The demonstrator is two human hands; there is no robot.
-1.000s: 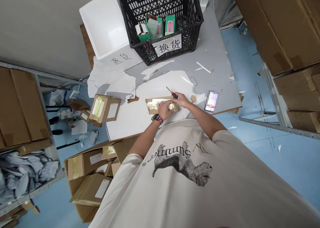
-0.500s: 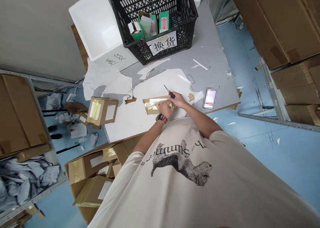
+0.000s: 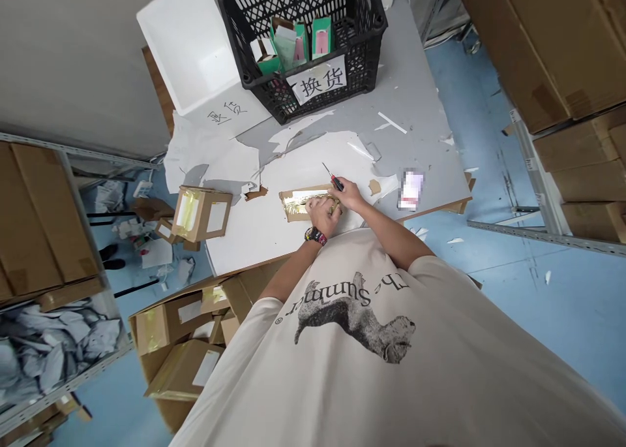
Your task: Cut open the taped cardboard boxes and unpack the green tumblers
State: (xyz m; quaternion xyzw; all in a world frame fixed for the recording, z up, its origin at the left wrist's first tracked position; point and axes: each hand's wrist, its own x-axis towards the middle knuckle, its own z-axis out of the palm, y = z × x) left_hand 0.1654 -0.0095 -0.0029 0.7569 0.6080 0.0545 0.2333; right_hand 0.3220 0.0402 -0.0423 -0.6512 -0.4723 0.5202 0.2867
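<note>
And here's the black crate (image 3: pixel 364 59), standing at the far side of the table (image 3: pixel 415 101): take every place from that! On the person's side of the crate lies the taped package (image 3: pixel 292 207), long side roughly along the table's near edge, with only a narrow strip of top between that edge and the package. Left hand (image 3: pixel 323 216) presses on the right part of the package, fingers bent; whether they pinch anything, I cannot tell. Right hand (image 3: pixel 348 194), just beside it, has its fingers closed round a red-and-black handled tool (image 3: pixel 336 182), the thin shaft pointing toward the crate.

Open room? White surface runs from the package up toward the crate, and grey tabletop spreads along the crate's right side to the right edge.

Now the count! One package, one tool, one phone (image 3: pixel 411 190) to the crate's front right, its screen blurred. One white bin (image 3: pixel 195 49) immediately left of the crate, one labelled carton (image 3: pixel 202 215) to its front left, by the table's left edge. Inside the crate, at least three green boxes (image 3: pixel 321 36); overlap hides the exact number. Farther front left, below table height, one big open carton (image 3: pixel 252 284) holds at least three smaller cartons (image 3: pixel 186 369).
</note>
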